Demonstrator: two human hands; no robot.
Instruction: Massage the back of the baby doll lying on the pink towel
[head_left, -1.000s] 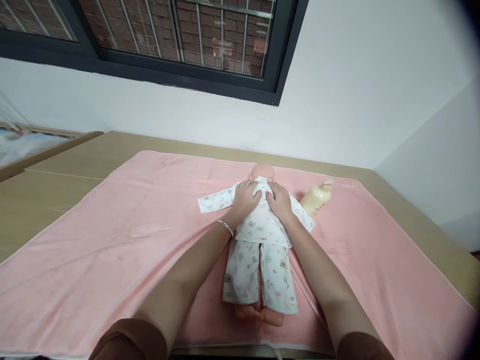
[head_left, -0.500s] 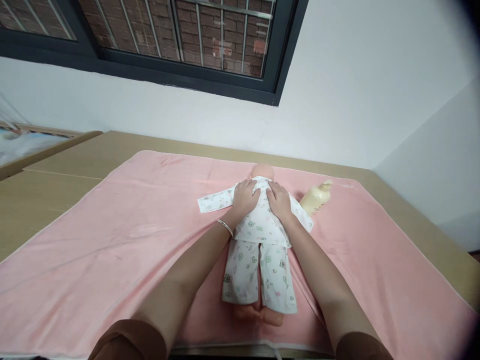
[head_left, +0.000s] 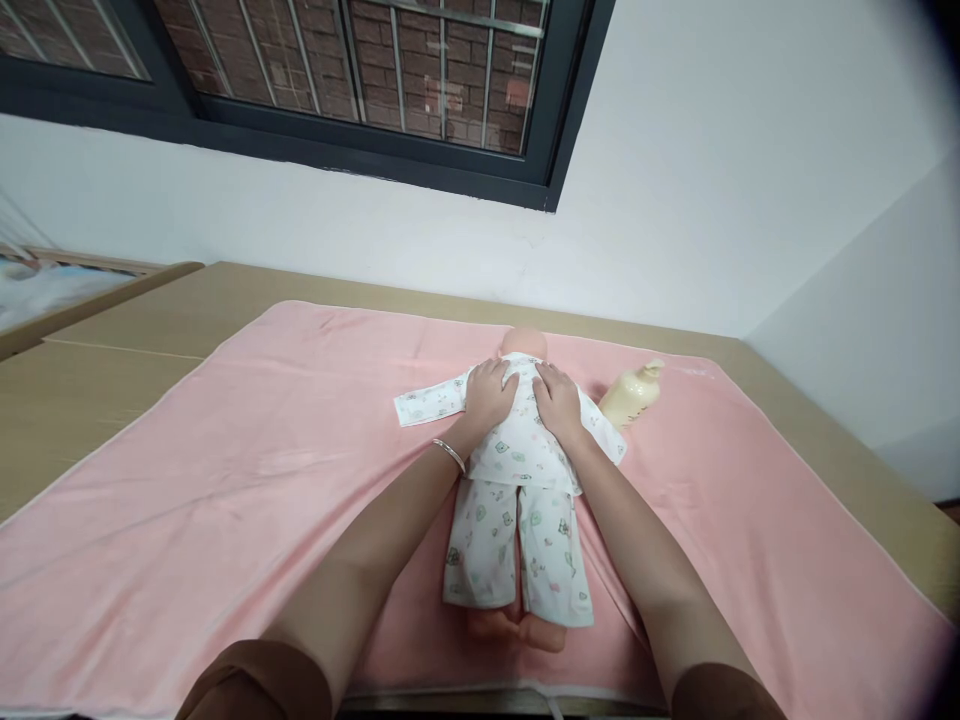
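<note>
Almost nothing has moved over the last second: my left hand point(head_left: 489, 397) and right hand point(head_left: 558, 402) stay flat, fingers spread, pressing the baby doll point(head_left: 517, 470) at its shoulders. It lies mid-towel point(head_left: 225, 480), head far. I judge I'm smoothing the top. A cream bottle point(head_left: 632, 395) lies just right.

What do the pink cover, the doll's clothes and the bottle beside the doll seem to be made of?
The pink cover looks like soft, matte terry or fleece cloth: it lies in gentle wrinkles. The doll's clothes look like thin printed cotton, creased under the left hand and right hand. The bottle is probably smooth cream plastic with a faint sheen.
</note>
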